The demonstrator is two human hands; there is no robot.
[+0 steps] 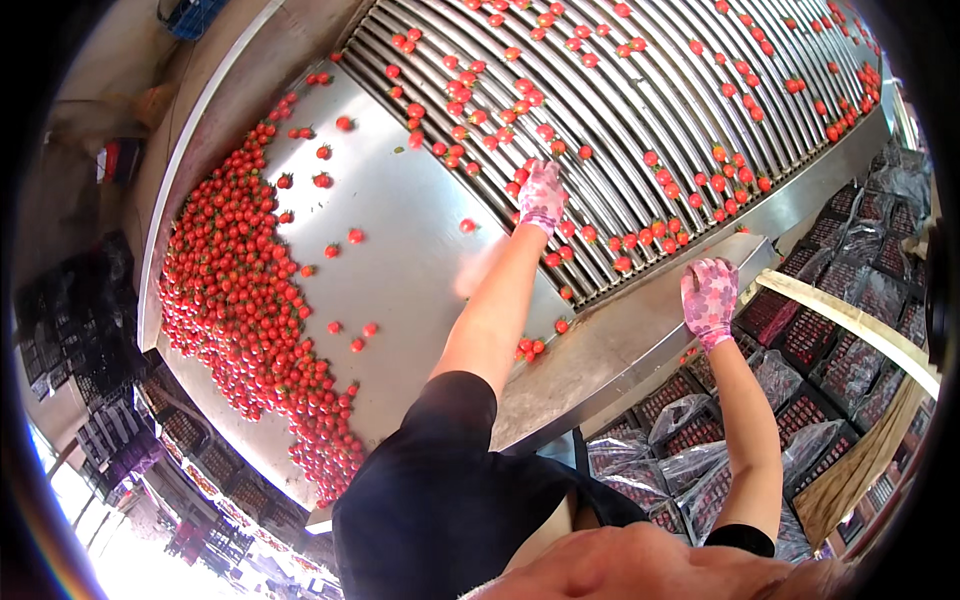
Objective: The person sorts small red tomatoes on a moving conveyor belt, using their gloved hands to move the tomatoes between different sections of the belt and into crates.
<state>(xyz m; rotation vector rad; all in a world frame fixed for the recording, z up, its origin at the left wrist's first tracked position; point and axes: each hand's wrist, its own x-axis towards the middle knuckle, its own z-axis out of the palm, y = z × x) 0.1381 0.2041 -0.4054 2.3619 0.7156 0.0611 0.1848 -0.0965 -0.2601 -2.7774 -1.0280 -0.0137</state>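
Observation:
My left hand (542, 197), in a pink patterned glove, reaches over the metal roller conveyor (620, 130). Its fingers are stretched forward and slightly bent, among small red cherry tomatoes (520, 175) on the rollers. Whether a fingertip touches one is hard to see. In a matching glove, my right hand (710, 300) rests at the conveyor's metal side edge (620, 345), its fingers apart and a little bent. No tomato shows in it. More tomatoes lie scattered over the rollers, several in clusters near the side rail.
Left of the rollers is a smooth metal chute (390, 230) with a large heap of tomatoes (240, 290) along its raised wall (170, 200). Black crates (690, 435) with plastic film stand below on the right, beside a pale curved bar (850, 320). Stacked dark crates (75, 310) stand far left.

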